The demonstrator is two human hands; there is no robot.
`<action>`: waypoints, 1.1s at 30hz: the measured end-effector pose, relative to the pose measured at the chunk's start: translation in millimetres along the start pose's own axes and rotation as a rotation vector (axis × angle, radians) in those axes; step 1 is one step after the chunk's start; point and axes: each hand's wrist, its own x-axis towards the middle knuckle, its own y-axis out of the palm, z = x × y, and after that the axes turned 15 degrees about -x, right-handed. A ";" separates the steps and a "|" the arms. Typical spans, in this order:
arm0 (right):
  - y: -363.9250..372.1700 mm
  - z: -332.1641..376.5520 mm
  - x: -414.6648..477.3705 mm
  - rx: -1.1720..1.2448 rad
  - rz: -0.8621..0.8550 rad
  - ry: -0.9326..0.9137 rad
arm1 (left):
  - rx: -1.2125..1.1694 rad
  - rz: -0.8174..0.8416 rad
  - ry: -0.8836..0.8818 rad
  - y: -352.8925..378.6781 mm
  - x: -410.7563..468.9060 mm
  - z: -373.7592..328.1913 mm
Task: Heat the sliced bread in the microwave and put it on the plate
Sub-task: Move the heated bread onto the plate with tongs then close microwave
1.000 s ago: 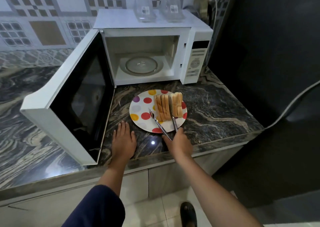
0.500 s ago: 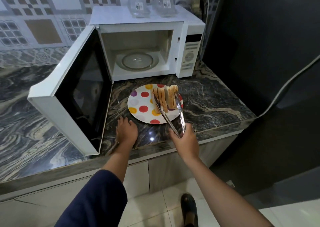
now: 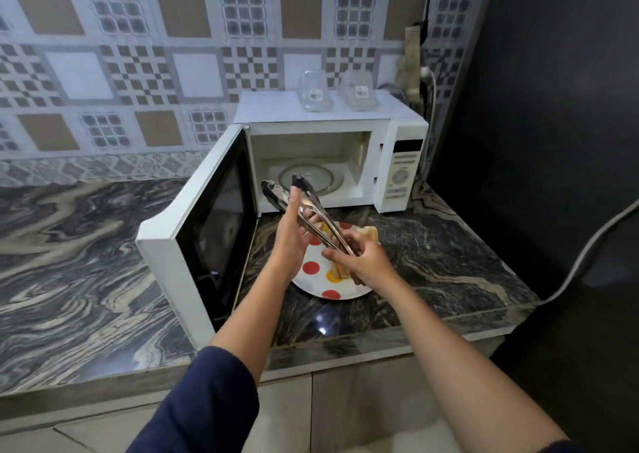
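Marble counter (image 3: pixel 432 255), white microwave (image 3: pixel 401 131) at the back, door (image 3: pixel 193 217) swung wide, glass turntable (image 3: pixel 332 179) bare. Dotted plate (image 3: pixel 321 281) sits just in front of it. Steel tongs (image 3: pixel 311 210) are above the plate, tips spread and empty, pointing at the cavity. Right hand (image 3: pixel 366 262) is closed round the hinge end; left hand (image 3: pixel 294 231) looks wrapped round the arms mid-length. Bread (image 3: pixel 370 233) is on the plate, mostly hidden under the hands, not yet in the microwave. Handling guess: slices light, soft, crushable, likely to fan apart or tear. Clamp across the stack's flat faces near the middle, gentle squeeze. Crusts should take load better than crumb.
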 end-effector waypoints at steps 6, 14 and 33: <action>-16.8 9.1 11.2 0.111 0.108 -0.075 | -0.071 -0.055 0.034 -5.5 3.0 -9.8; -24.1 -6.2 16.9 0.122 0.107 -0.041 | 0.028 -0.335 0.139 4.3 10.9 -11.8; -22.8 -11.1 17.2 -0.038 0.165 -0.017 | 0.206 -0.424 0.183 10.8 -2.0 17.7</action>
